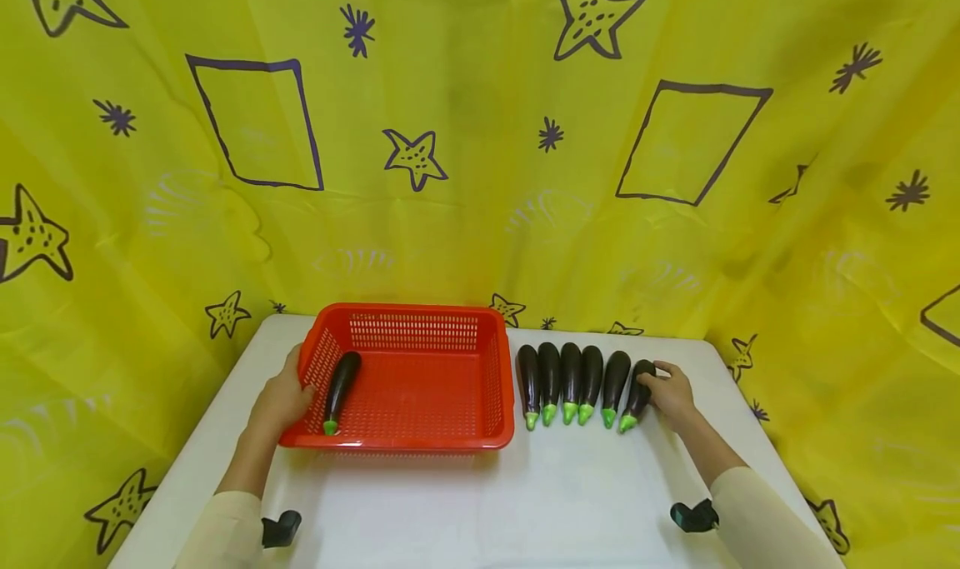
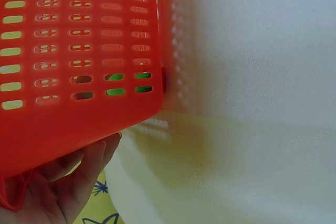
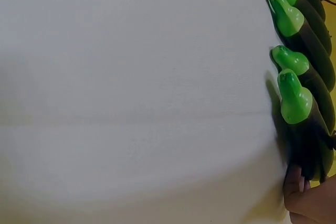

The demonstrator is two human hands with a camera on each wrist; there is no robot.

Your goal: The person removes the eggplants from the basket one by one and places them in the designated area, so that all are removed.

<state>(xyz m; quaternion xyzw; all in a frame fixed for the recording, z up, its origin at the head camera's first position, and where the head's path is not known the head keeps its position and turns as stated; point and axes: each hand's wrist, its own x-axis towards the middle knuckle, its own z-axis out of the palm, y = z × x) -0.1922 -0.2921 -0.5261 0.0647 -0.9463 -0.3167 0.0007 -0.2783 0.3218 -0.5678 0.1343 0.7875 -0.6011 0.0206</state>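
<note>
My left hand (image 1: 282, 396) grips the left side of a red plastic basket (image 1: 420, 444), its thumb over the rim and its fingers along the outer wall, as the left wrist view shows. Inside, near that side, lies one dark purple eggplant (image 1: 342, 391) with its green stem end toward me. To the right of the basket, several eggplants (image 1: 571, 377) lie side by side in a row, green ends toward me. With thumb and fingers, my right hand (image 1: 672, 396) holds the rightmost eggplant (image 1: 637, 396) near its far, rounded end. In the right wrist view this eggplant (image 3: 310, 140) lies beside its neighbours.
Under everything is a white table (image 1: 480, 511). A yellow curtain (image 1: 465, 236) with drawn stars and squares hangs behind the table and at both sides. Black devices (image 1: 281, 529) are worn at both wrists.
</note>
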